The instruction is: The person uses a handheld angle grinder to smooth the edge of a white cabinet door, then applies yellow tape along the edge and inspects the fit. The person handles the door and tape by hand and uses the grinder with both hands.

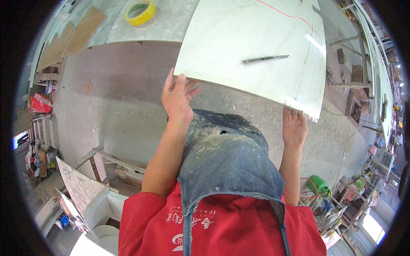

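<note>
Dusty workshop floor (128, 115) — pale slab (252, 47) on the tabletop, near edge overhanging. Left hand (177, 96) and right hand (294, 126) spread flat under that edge; blade (265, 59) lies on top, slab not yet lifted.

A dusty grey concrete floor (115, 106) fills the middle of the frame, speckled with pale chips and dust, and daylight glares in at the lower right corner. At the upper left, brown wooden boards (70, 40) lean beside a grey stone worktop (171, 25) carrying a roll of yellow tape (140, 11), while a red bag (40, 103) and a speckled stone offcut (79, 183) sit along the left edge and lower left. Along the right edge run metal racks (367, 47) with long pale slabs, and at the lower right a green canister (318, 185) stands among cluttered shelves (341, 209).
</note>
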Available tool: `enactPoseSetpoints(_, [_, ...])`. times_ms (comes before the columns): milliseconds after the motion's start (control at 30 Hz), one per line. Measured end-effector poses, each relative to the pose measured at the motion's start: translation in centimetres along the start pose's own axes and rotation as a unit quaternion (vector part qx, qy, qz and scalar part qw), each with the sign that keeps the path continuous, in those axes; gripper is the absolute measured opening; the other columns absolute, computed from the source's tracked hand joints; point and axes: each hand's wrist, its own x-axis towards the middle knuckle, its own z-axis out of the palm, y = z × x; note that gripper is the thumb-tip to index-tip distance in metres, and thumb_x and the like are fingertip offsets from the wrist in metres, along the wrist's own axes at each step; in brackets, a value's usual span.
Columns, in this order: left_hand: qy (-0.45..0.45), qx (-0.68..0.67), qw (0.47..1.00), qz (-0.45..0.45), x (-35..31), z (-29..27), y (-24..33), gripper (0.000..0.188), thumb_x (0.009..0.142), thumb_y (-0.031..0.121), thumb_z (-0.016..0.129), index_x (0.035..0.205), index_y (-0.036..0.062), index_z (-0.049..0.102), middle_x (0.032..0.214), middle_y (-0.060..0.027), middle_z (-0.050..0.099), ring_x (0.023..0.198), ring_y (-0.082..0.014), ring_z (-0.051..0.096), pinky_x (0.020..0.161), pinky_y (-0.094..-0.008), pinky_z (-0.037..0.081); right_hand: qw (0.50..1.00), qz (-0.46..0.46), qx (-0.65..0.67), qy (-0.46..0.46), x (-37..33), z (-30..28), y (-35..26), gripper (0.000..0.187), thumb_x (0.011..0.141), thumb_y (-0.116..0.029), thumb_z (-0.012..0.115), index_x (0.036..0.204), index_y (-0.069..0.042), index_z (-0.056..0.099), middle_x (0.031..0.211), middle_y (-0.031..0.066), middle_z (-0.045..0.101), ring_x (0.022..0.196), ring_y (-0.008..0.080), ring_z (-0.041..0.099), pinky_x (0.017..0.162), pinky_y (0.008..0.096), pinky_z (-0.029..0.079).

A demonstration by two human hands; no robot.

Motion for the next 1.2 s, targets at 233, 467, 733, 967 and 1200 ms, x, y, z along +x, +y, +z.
enactPoseSetpoints(233, [0.012, 0.016, 1.0, 0.006, -0.2, 0.2, 0.1, 0.06, 0.102, 0.015, 0.063, 0.154, -0.0027, 0.038, 0.128, -0.0191, 0.064, 0.102, -0.032, 0.07, 0.078, -0.0443, 0.062, 0.999, -0.005, -0.007, 0.052, -0.3, 1.4, 0.2, 0.038, 0.107, -0.022, 0.05, 0.137, 0.001, 0.05, 0.131, 0.0146, 0.057, 0.126, 0.0308, 0.057, 0.112, 0.0462, 0.049])
enactPoseSetpoints(467, [0.025, 0.02, 0.999, 0.0, -0.3, 0.1, 0.3, 0.061, 0.102, 0.014, 0.063, 0.155, -0.0024, 0.036, 0.129, -0.0198, 0.063, 0.104, -0.0331, 0.07, 0.08, -0.0455, 0.062, 1.0, 0.019, 0.012, 0.019, -0.1, 0.6, -0.2, 0.036, 0.106, -0.022, 0.051, 0.136, 0.0, 0.052, 0.132, 0.0157, 0.057, 0.125, 0.0308, 0.057, 0.111, 0.0462, 0.049])
enactPoseSetpoints(733, [0.021, 0.019, 1.0, 0.0, -0.2, 0.1, 0.3, 0.057, 0.101, 0.012, 0.063, 0.152, -0.0004, 0.04, 0.127, -0.0191, 0.062, 0.103, -0.0334, 0.069, 0.083, -0.0482, 0.062, 0.998, 0.011, 0.015, 0.058, -0.2, 0.9, 0.1, 0.037, 0.107, -0.023, 0.052, 0.137, -0.002, 0.048, 0.13, 0.0144, 0.056, 0.122, 0.0317, 0.056, 0.11, 0.0479, 0.048])
enactPoseSetpoints(967, [-0.002, 0.026, 1.0, -0.012, -0.1, -0.6, 0.2, 0.064, 0.102, 0.014, 0.064, 0.156, -0.0005, 0.032, 0.128, -0.0208, 0.061, 0.107, -0.034, 0.068, 0.085, -0.0453, 0.059, 0.998, 0.009, -0.01, 0.068, -0.2, 1.6, 0.1, 0.039, 0.106, -0.018, 0.051, 0.14, 0.0, 0.043, 0.136, 0.0175, 0.053, 0.124, 0.0333, 0.057, 0.108, 0.0482, 0.05])
enactPoseSetpoints(1200, [-0.057, 0.079, 0.995, 0.008, 0.5, -1.9, 0.3, 0.064, 0.105, 0.019, 0.059, 0.158, 0.0014, 0.027, 0.132, -0.0188, 0.056, 0.115, -0.036, 0.062, 0.092, -0.0475, 0.056, 0.996, 0.001, 0.015, 0.091, -0.2, 2.3, -0.2, 0.031, 0.104, -0.016, 0.054, 0.13, 0.001, 0.048, 0.124, 0.0187, 0.058, 0.119, 0.0354, 0.06, 0.106, 0.0506, 0.051])
